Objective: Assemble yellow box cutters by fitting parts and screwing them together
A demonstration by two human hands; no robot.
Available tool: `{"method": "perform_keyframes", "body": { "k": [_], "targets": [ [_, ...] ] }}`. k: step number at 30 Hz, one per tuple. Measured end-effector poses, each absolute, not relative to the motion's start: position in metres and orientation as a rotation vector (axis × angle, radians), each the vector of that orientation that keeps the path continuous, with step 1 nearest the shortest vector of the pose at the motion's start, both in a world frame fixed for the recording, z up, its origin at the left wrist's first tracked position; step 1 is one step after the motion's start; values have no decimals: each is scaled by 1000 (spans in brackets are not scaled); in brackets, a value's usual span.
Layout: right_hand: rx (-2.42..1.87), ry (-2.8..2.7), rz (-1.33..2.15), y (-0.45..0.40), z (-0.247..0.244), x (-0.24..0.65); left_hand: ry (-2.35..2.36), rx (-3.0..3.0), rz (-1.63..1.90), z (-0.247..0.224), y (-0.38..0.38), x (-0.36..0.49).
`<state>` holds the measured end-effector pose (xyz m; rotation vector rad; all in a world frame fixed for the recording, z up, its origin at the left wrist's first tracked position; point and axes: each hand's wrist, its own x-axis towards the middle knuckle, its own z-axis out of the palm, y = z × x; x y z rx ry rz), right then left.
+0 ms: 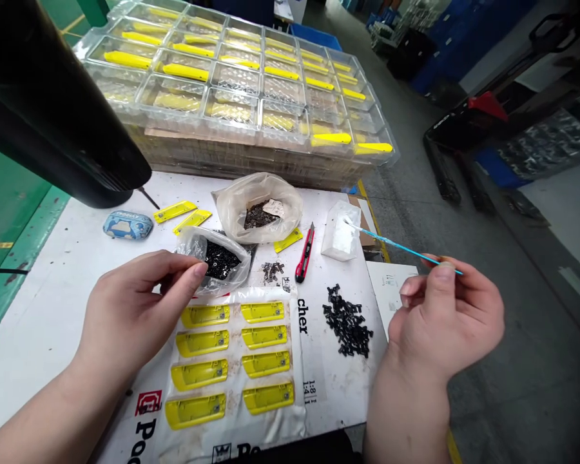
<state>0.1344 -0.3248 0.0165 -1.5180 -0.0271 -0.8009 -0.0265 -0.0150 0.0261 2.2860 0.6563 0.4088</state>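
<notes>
My right hand point(444, 309) pinches a thin blue stick point(401, 246), whose far tip reaches the top of a white block point(341, 232). Thumb and forefinger pressed together, my left hand point(145, 296) hovers at the small bag of black parts point(221, 261); whatever its fingertips hold is too small to make out. Below, several yellow shells point(265, 364) lie in two columns on a white printed sheet point(297, 412). Beyond the small bag stands a larger open bag point(290, 216) with dark pieces inside.
A red cutter point(305, 254), a pile of black parts point(348, 322), a blue patterned object point(127, 225) and loose yellow pieces point(174, 211) lie on the white table point(53, 290). Clear trays point(236, 84) stand behind. A black tool point(62, 116) overhangs the left.
</notes>
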Motion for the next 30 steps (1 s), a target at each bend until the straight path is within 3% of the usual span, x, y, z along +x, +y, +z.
{"method": "perform_keyframes", "body": {
  "k": [5, 15, 30],
  "targets": [
    [-1417, -1, -657, -334, 21, 133, 626, 2267, 424, 22, -13, -26],
    [-1503, -346, 174, -345, 22, 121, 569, 2328, 479, 25, -15, -22],
    [-1663, -381, 249, -342, 18, 116, 566, 2340, 495, 23, -17, -24]
  ]
}}
